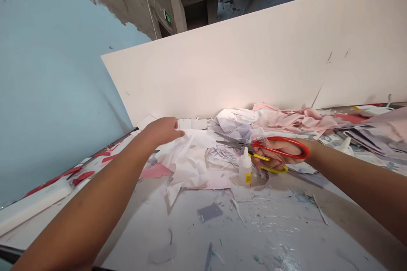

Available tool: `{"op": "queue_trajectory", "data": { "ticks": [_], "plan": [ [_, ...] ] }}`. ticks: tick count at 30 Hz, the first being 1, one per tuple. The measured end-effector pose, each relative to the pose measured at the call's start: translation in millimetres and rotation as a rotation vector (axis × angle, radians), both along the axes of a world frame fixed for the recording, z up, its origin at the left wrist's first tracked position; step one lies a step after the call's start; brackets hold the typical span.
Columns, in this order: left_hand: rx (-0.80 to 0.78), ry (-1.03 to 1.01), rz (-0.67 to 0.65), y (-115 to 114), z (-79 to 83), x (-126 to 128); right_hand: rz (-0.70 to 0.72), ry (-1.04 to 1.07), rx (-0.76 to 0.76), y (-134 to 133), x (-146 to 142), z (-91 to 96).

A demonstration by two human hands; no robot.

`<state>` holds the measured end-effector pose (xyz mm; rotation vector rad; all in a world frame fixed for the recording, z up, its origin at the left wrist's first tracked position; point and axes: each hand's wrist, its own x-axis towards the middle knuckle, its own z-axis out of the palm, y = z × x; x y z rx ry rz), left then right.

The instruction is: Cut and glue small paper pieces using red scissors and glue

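Note:
My left hand (163, 130) is over the heap at the left, thumb and fingers closed on the upper edge of a thin, crumpled white cloth (190, 159). That cloth drapes down onto the table. In my right hand (275, 156) are scissors (281, 144) with a large red handle loop. Their dark blades point left across the scraps and look slightly parted. Yellow curved parts show under the same hand; whether they belong to the scissors I cannot tell. Just left of my right hand, a small white glue bottle (245, 167) with a pointed nozzle and yellow label stands upright.
Pink cloth (295, 119) and white scraps lie heaped along the white partition (248, 63). A white roll or bar (34, 205) and red scraps (83, 177) are at the left. The grey table (229, 237) has glue marks and small offcuts, including a grey piece (210, 212).

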<state>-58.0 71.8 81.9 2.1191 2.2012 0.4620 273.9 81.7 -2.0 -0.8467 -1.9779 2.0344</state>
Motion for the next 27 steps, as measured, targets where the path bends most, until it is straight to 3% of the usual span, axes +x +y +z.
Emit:
{"op": "queue_trajectory", "data": {
  "ticks": [1,2,4,5,7,11,14,20,27],
  "plan": [
    [0.08,-0.099,-0.083,-10.0,-3.9,10.2,-0.002,0.003,0.007,-0.1,-1.0,-0.2],
    [0.03,-0.246,-0.195,-19.7,-10.3,20.4,-0.002,0.004,0.014,-0.1,-1.7,-0.5],
    [-0.38,-0.491,-0.359,-35.2,-28.4,37.9,0.008,-0.005,0.02,0.0,-3.0,-0.7],
    [-0.557,-0.601,-0.379,-40.2,-39.0,44.1,0.017,-0.015,0.02,0.1,-3.6,-0.4],
    [-0.652,-0.866,-0.257,-43.8,-60.3,51.0,0.036,-0.04,0.024,0.5,-4.9,1.2],
    [-0.569,-1.445,0.139,-37.3,-89.9,50.2,0.055,-0.085,0.035,3.5,-9.3,7.5],
    [-0.533,-1.509,0.21,-35.5,-97.3,45.3,0.056,-0.094,0.048,5.5,-12.9,13.3],
    [-0.412,-1.487,0.249,-47.3,-97.3,32.6,0.046,-0.075,0.047,0.1,-16.3,22.7],
    [-0.383,-1.463,0.272,-57.5,-97.7,30.3,0.035,-0.074,0.025,1.2,-12.7,19.9]
  ]
}}
